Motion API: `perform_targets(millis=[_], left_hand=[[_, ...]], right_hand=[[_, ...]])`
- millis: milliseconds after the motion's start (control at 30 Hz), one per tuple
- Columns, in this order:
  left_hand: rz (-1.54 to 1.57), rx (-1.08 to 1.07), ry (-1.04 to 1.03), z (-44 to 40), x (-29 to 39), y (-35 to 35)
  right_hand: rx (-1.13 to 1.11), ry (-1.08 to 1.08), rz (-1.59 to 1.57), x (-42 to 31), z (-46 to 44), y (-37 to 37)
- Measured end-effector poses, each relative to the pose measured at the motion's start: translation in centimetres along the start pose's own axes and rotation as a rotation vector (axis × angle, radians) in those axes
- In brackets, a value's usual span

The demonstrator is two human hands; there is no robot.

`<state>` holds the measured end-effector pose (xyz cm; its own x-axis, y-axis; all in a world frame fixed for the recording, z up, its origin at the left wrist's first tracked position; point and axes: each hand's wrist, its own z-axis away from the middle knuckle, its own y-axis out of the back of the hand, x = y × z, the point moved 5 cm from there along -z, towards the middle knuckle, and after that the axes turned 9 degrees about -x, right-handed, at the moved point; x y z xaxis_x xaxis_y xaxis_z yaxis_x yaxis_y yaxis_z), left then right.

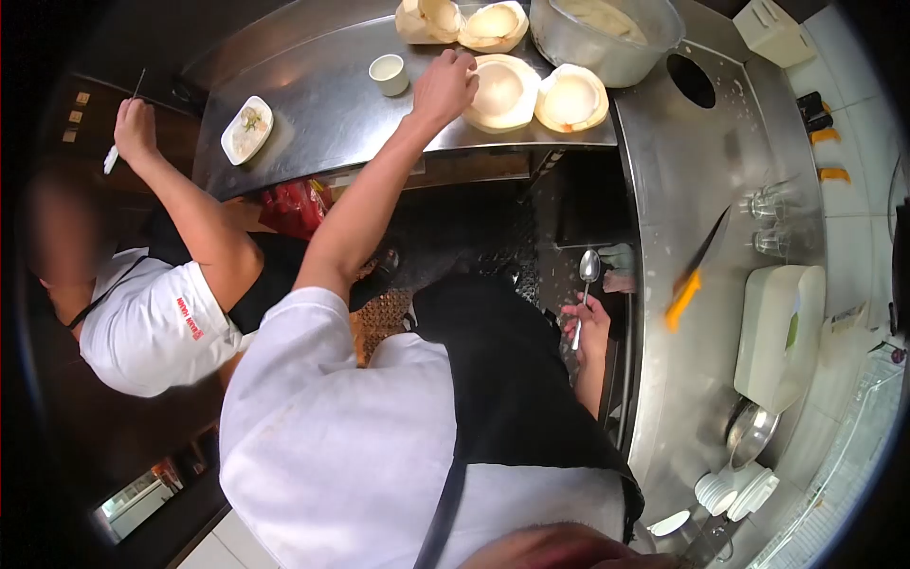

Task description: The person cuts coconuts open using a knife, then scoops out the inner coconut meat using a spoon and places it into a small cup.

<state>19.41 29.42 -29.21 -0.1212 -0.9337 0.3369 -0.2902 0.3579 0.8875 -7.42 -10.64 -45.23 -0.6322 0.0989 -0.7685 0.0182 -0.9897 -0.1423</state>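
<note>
My left hand point(446, 89) is at the left rim of a hollowed pale coconut shell point(499, 93) on the steel counter, its fingers bent against that edge. A second open shell point(572, 98) stands just to the right, and two more pale shell pieces point(493, 27) point(428, 21) lie behind. My right hand point(588, 325), lower and near the sink counter's edge, is closed around the handle of a metal spoon point(589, 266), bowl end up. A small white cup point(389, 74) is left of my left hand.
A large metal pot point(608, 38) stands behind the shells. The right counter point(671, 171) holds a knife with an orange handle point(682, 302), glasses point(770, 201), and a white tub point(779, 337). A co-worker point(156, 318) sits or stands at left, near a white dish point(247, 131).
</note>
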Motion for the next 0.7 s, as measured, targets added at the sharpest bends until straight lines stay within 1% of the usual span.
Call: perform_targets(millis=[133,167,267,400,500,600,700], left_hand=[[-0.283,-0.246,0.006,-2.8,0.7,-1.4],[-0.281,-0.291,0.006,-3.5,0.5,-2.0],[-0.404,-0.237,-0.037,-4.1,0.8,-2.7],[-0.331,-0.321,-0.075,-3.8,1.3,-2.4],[-0.305,-0.324,-0.101,-3.9,1.2,-1.9],[-0.252,-0.317,-0.046,-4.2,0.4,-1.8],[-0.047,-0.206,-0.002,-4.3,0.5,-1.1]], right_hand=[[0.038,-0.001,-0.033,0.0,-0.1,0.7],[0.037,0.006,-0.03,-0.2,-0.2,0.7],[0.052,0.0,0.005,0.2,0.0,1.0],[0.034,0.001,0.065,0.5,-0.9,1.2],[0.015,-0.009,0.072,0.2,-1.3,0.7],[-0.013,-0.056,0.094,-0.3,-1.8,0.2],[-0.042,-0.042,0.15,-1.1,-2.3,0.6]])
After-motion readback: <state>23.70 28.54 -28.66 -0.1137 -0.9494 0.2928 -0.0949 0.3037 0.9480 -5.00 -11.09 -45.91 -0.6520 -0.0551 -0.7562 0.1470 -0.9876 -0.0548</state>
